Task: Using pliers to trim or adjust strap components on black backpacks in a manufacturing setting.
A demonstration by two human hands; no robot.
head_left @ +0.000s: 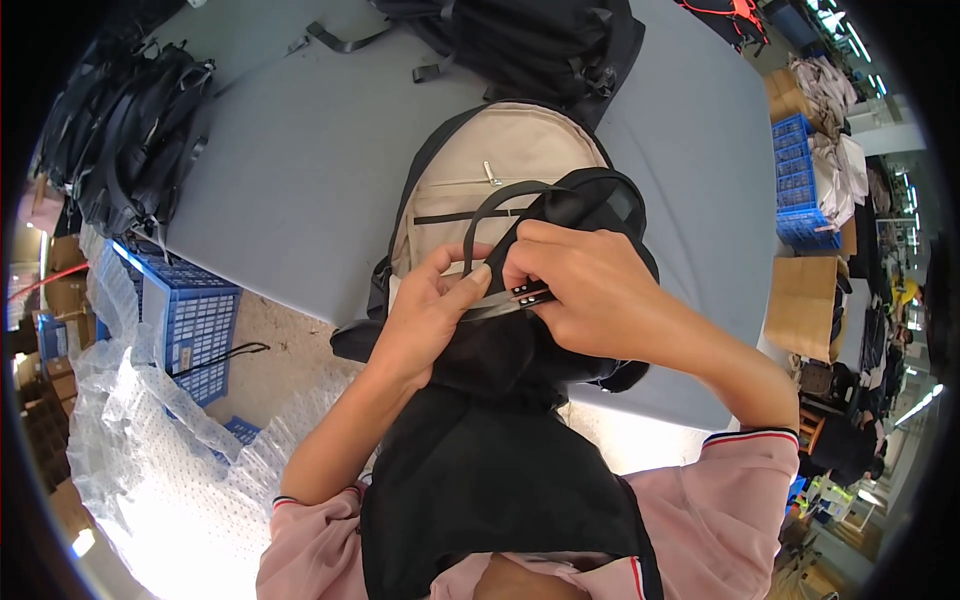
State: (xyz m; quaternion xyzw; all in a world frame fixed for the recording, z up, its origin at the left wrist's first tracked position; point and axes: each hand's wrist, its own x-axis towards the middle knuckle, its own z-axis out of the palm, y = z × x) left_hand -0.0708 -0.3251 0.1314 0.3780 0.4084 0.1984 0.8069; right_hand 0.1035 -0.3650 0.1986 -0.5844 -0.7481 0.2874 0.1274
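An opened black backpack (425, 180) with a beige lining (530, 135) lies on the grey table in front of me. My right hand (585, 280) is closed around a small bladed tool (535, 294) with a black riveted handle. Its pale metal blade points left toward my other hand; whether it is snips or a knife I cannot tell. Thumb and fingers of my left hand (430, 305) pinch a narrow dark strap (478, 225), which loops up over the backpack's opening. A silver zipper pull (490, 173) rests on the lining beyond my hands.
Another black backpack (530, 45) lies at the table's far side. Black bags are piled (130, 140) at the far left. Blue crates (200, 330) and bubble wrap (160, 440) stand left of the table. To the right are a cardboard box (800, 305) and another blue crate (797, 180).
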